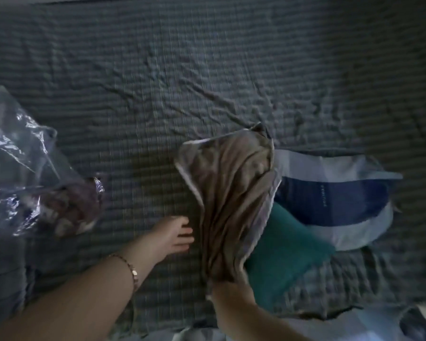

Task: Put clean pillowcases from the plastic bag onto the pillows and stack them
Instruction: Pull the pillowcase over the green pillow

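A tan pillowcase (231, 193) with a pale edge hangs bunched over the bed, and my right hand (229, 290) grips its lower end. My left hand (176, 233) reaches toward the pillowcase's left edge with fingers straight, holding nothing. Behind the pillowcase lies a pillow (335, 193) with white, light blue and dark blue bands. A teal pillow or cloth (285, 252) lies partly under it. At the left lies a clear plastic bag (35, 173) with patterned fabric inside. The frame is blurred.
A wrinkled grey-blue checked bedspread (182, 70) covers the whole bed. Pale bedding shows at the bottom right corner (418, 323). A bracelet is on my left wrist (133, 271).
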Demonstrator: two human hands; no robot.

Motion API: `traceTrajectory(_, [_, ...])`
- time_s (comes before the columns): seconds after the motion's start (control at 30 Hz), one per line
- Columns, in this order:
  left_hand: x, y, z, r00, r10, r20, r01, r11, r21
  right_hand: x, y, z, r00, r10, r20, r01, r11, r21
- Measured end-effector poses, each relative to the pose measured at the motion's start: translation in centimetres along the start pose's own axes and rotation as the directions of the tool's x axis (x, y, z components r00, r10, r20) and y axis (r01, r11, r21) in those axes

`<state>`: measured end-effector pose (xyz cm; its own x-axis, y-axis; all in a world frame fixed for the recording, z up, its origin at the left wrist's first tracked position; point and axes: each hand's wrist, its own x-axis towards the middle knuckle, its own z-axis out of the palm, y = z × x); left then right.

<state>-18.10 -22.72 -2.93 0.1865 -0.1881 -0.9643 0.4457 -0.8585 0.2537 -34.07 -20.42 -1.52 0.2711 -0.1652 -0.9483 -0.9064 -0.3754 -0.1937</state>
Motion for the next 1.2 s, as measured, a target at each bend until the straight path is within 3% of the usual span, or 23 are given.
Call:
traceTrajectory(0.03, [0.2, -0.4, -0.5, 0.999, 0.027, -0.032, -0.022, 0.990, 0.139, 0.4, -0.3, -0.2, 0.999, -0.044, -0.008, 0.043, 0.996, -0.072])
traceTrajectory(0.07, [0.8, -0.7, -0.7, 0.992, 0.097, -0.085, -0.070, 0.959, 0.275, 0.8, -0.2, -1.2, 0.984, -0.126, -0.126, 0.107, 0.984, -0.146])
traceTrajectory(0.17, [2.7, -0.4, -0.3, 0.920, 0.375, -0.114, -0.247, 0.780, 0.574, 2.6, 1.9, -7.1, 0.815, -0.207, -0.541, 0.117, 0.974, -0.195])
traceTrajectory(0.23, [3.8, 0.1, 0.7, 0.866, 0.496, -0.067, -0.344, 0.688, 0.639, 4.8, 4.8, -10.4, 0.720, -0.149, -0.678, 0.009, 0.979, -0.205])
traceTrajectory(0.3, [5.6, 0.6, 1.8, 0.794, 0.606, -0.050, -0.392, 0.573, 0.720, 6.9, 7.3, -12.7, 0.741, -0.058, -0.670, -0.089, 0.979, -0.183])
traceTrajectory(0.37, [7.7, 1.2, 3.2, 0.748, 0.662, -0.045, -0.396, 0.500, 0.770, 8.9, 9.2, -14.2, 0.808, -0.008, -0.589, -0.068, 0.992, -0.108])
traceTrajectory(0.5, [12.4, 2.1, 6.1, 0.779, 0.627, 0.010, -0.404, 0.490, 0.773, 12.1, 11.1, -11.9, 0.935, -0.078, -0.345, 0.014, 0.983, -0.183])
traceTrajectory(0.63, [14.8, 1.0, 8.9, 0.824, 0.561, 0.074, -0.350, 0.403, 0.846, 12.4, 13.9, -10.8, 0.928, -0.074, -0.365, 0.038, 0.994, -0.105])
traceTrajectory(0.77, [14.4, -0.1, 10.4, 0.843, 0.533, 0.077, -0.388, 0.501, 0.773, 10.6, 17.2, -11.7, 0.948, -0.032, -0.317, 0.046, 0.998, 0.039])
traceTrajectory(0.87, [12.6, 0.0, 12.0, 0.831, 0.540, 0.130, -0.505, 0.637, 0.582, 8.5, 19.9, -10.7, 0.943, 0.013, -0.331, -0.015, 1.000, -0.003])
traceTrajectory(0.93, [12.0, -0.7, 13.3, 0.812, 0.510, 0.284, -0.561, 0.547, 0.621, 7.7, 20.7, -10.0, 0.948, 0.102, -0.302, -0.123, 0.991, -0.050])
traceTrajectory(1.0, [12.0, -1.4, 14.3, 0.807, 0.459, 0.373, -0.543, 0.323, 0.775, 7.9, 20.5, -10.3, 0.950, 0.158, -0.269, -0.198, 0.972, -0.128])
traceTrajectory(1.07, [12.2, -1.7, 14.8, 0.822, 0.455, 0.341, -0.484, 0.245, 0.840, 8.5, 19.3, -11.4, 0.948, 0.128, -0.293, -0.192, 0.960, -0.202])
traceTrajectory(1.13, [12.1, -1.7, 14.9, 0.816, 0.501, 0.288, -0.484, 0.322, 0.814, 9.0, 17.7, -13.1, 0.910, 0.004, -0.415, -0.115, 0.963, -0.243])
traceTrajectory(1.2, [11.6, -1.7, 14.6, 0.797, 0.555, 0.239, -0.517, 0.421, 0.745, 9.6, 16.1, -14.7, 0.844, -0.210, -0.493, 0.049, 0.946, -0.320])
